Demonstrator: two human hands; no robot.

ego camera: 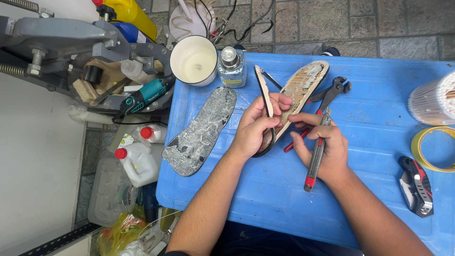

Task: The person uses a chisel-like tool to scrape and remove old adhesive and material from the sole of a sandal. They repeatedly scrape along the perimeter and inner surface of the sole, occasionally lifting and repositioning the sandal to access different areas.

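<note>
Bare forearms rise from six o'clock: left hand pinches a tan, glue-crusted shoe midsole over a blue plastic tabletop; right hand curls around a grey-and-red utility knife. Grey detached outsole lies at nine o'clock.

- Bare blue tabletop lies open right of the right hand.
- Loose sole blocks left; cup, bottle, pliers crowd behind.

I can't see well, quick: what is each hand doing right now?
Left hand: closed around the sandal, holding it on edge.
Right hand: closed on a utility knife, its fingertips touching the sandal's sole.
</note>
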